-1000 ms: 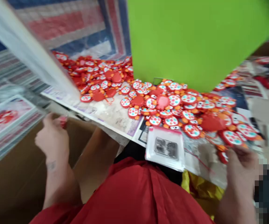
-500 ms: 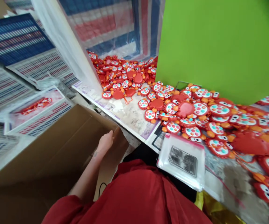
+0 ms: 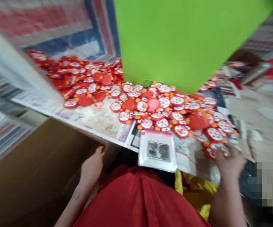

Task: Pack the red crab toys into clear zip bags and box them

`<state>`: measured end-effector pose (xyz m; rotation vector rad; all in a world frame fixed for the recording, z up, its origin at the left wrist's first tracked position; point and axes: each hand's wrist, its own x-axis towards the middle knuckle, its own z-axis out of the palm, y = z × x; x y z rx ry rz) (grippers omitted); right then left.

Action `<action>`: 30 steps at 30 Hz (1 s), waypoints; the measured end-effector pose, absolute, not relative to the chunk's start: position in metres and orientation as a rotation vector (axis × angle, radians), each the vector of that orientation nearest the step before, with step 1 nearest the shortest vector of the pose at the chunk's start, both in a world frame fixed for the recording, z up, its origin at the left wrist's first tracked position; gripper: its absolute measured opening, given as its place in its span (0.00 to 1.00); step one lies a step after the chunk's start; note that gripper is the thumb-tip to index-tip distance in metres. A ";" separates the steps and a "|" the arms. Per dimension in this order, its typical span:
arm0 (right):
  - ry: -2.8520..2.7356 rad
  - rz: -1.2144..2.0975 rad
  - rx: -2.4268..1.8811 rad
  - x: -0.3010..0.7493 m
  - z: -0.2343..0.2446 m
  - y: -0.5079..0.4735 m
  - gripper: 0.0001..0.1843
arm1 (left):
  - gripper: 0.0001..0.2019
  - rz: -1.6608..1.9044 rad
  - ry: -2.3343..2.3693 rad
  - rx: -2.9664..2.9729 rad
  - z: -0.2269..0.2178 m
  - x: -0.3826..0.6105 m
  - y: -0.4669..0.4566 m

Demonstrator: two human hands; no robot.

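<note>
The right hand (image 3: 229, 162) spreads loose fingers over a red toy (image 3: 211, 153) at its ten o'clock, while the left hand (image 3: 92, 167) rests open on the cardboard box (image 3: 44, 170).

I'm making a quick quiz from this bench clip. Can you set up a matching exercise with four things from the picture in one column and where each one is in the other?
Things:
1. left hand
2. right hand
3. clear zip bag
4. green board

Places:
A. standing behind the heap of red toys
B. lying at the near edge of the table, in front of the person
C. on the flap of the cardboard box
D. at a red toy on the right end of the table

Pairs: 1-C, 2-D, 3-B, 4-A
</note>
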<state>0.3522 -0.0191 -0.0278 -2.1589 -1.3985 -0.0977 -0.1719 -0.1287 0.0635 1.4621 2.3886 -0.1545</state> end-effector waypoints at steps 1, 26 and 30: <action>-1.393 -0.098 -2.172 0.352 -0.027 -0.017 0.30 | 0.20 -0.058 2.461 1.521 0.070 -0.169 -0.118; -0.383 0.993 -0.982 0.296 0.021 -0.018 0.21 | 0.13 0.260 1.633 2.511 0.013 0.004 0.010; -0.332 1.078 -0.958 0.262 0.033 -0.003 0.16 | 0.09 0.349 1.514 2.608 0.010 0.001 0.007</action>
